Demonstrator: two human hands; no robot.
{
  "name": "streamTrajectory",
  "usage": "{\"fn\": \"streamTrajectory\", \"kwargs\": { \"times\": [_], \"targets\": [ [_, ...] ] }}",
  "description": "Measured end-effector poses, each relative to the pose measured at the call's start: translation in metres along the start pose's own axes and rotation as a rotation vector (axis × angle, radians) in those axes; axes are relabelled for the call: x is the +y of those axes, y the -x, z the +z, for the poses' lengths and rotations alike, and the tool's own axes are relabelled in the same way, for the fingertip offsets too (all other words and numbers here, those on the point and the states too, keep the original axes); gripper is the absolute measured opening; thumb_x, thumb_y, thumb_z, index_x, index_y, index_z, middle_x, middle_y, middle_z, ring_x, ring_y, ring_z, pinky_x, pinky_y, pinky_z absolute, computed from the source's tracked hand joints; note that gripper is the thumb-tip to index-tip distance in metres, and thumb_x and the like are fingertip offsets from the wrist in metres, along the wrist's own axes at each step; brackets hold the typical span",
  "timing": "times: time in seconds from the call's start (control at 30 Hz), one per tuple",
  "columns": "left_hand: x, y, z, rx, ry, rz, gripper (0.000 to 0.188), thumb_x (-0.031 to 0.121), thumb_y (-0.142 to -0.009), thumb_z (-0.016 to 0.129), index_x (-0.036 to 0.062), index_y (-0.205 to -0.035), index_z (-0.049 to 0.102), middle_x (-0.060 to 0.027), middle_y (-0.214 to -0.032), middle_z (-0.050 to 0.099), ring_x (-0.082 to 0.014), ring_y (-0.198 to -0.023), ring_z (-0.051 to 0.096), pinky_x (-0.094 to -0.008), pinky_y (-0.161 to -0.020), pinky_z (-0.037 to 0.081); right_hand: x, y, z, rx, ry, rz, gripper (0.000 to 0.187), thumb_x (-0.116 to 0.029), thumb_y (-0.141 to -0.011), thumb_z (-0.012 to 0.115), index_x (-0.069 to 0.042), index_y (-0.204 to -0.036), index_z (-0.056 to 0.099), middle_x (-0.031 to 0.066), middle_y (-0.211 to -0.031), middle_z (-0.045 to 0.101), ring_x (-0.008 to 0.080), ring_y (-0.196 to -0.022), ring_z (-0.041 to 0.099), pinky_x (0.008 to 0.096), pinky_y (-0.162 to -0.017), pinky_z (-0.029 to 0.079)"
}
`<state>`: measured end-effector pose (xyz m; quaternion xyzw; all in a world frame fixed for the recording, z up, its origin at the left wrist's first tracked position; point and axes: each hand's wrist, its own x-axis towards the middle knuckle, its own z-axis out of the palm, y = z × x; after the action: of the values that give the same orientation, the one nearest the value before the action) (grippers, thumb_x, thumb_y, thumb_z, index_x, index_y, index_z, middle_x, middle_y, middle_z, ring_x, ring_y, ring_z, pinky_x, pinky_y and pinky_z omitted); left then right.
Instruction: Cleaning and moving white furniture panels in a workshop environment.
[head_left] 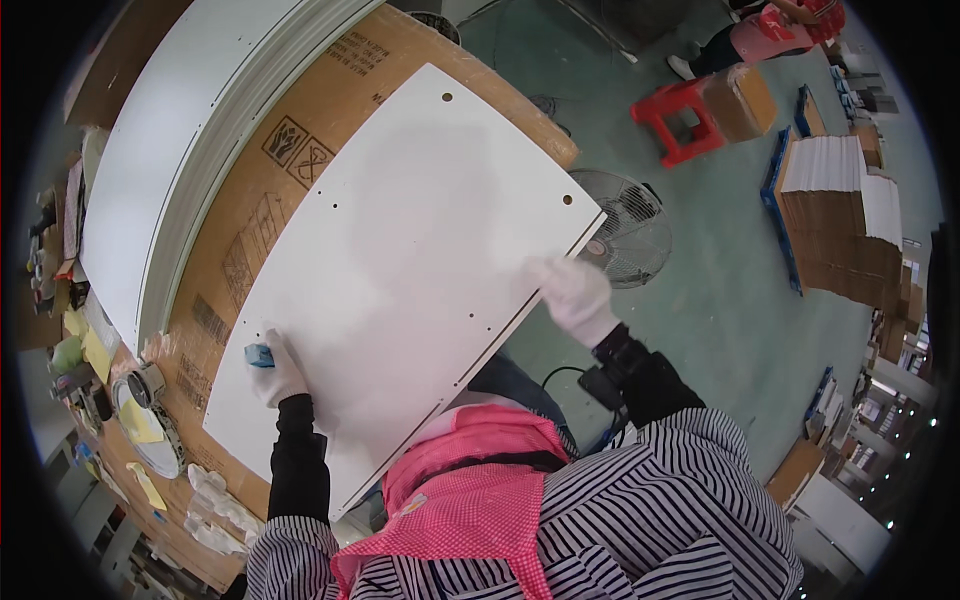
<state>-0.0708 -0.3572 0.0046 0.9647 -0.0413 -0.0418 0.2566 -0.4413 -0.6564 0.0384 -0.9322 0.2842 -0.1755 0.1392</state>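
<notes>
A large white panel (420,230) with a curved side and several drilled holes lies in front of me on brown cardboard. My left hand (275,375), in a white glove, is closed around a small blue thing (259,355), perhaps a folded cloth, above the panel's left part. My right hand (575,295), gloved too, is at the panel's right edge, which has a dark groove along it. Motion blurs its fingers, so I cannot make out whether they grip the edge.
Stacked curved white panels (160,190) stand at the left. Behind the right edge is a floor fan (630,230). Tape rolls (150,440) and crumpled white material (215,510) lie lower left. Farther off are a red stool (675,120), a cardboard stack (835,220) and another person (770,40).
</notes>
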Motion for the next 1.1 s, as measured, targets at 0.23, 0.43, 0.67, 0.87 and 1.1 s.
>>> {"fn": "streamTrajectory", "kwargs": {
  "times": [0.23,0.43,0.67,0.87,1.1],
  "targets": [
    [0.001,-0.003,0.003,0.017,-0.012,0.000,0.048,0.050,-0.090,0.063,0.0036,-0.077,0.064,-0.0080,-0.072,0.067,-0.0227,-0.069,0.063,-0.0369,-0.069,0.050,0.066,-0.025,-0.026,0.203,0.271,0.443,0.024,-0.022,-0.094,0.057,-0.014,-0.115,0.066,0.0096,-0.085,0.060,0.0313,-0.075,0.062,0.0404,-0.063,0.049],
    [0.006,0.007,-0.001,-0.019,-0.035,-0.062,0.051,0.053,-0.090,0.060,0.0038,-0.078,0.063,-0.0089,-0.073,0.066,-0.0253,-0.071,0.063,-0.0385,-0.070,0.049,0.001,0.014,-0.001,0.047,0.108,0.290,0.024,-0.024,-0.092,0.059,-0.020,-0.115,0.068,0.0074,-0.082,0.058,0.0288,-0.073,0.061,0.0396,-0.062,0.049],
    [0.003,0.004,0.008,-0.007,-0.054,-0.012,0.049,0.053,-0.089,0.061,0.0050,-0.079,0.061,-0.0091,-0.076,0.067,-0.0260,-0.073,0.063,-0.0387,-0.073,0.049,0.091,-0.021,-0.031,0.230,0.213,0.603,0.029,-0.026,-0.097,0.055,-0.011,-0.119,0.067,0.0133,-0.105,0.066,0.0332,-0.094,0.064,0.0408,-0.080,0.051],
    [-0.029,-0.009,0.002,0.058,-0.027,0.226,0.038,0.046,-0.089,0.063,0.0091,-0.091,0.069,-0.0092,-0.084,0.071,-0.0251,-0.081,0.067,-0.0384,-0.074,0.049,-0.064,-0.021,-0.001,0.017,-0.101,0.207,0.029,-0.021,-0.091,0.064,-0.012,-0.118,0.068,0.0112,-0.106,0.067,0.0321,-0.092,0.066,0.0383,-0.077,0.053],
    [-0.013,0.028,-0.034,0.138,0.113,0.069,0.028,0.034,-0.083,0.072,0.0076,-0.085,0.065,-0.0103,-0.074,0.065,-0.0260,-0.069,0.063,-0.0379,-0.067,0.050,-0.163,-0.010,0.042,-0.496,-0.365,-0.534,0.027,-0.019,-0.086,0.065,-0.015,-0.112,0.068,0.0071,-0.086,0.065,0.0279,-0.074,0.064,0.0406,-0.063,0.050]
  ]
}}
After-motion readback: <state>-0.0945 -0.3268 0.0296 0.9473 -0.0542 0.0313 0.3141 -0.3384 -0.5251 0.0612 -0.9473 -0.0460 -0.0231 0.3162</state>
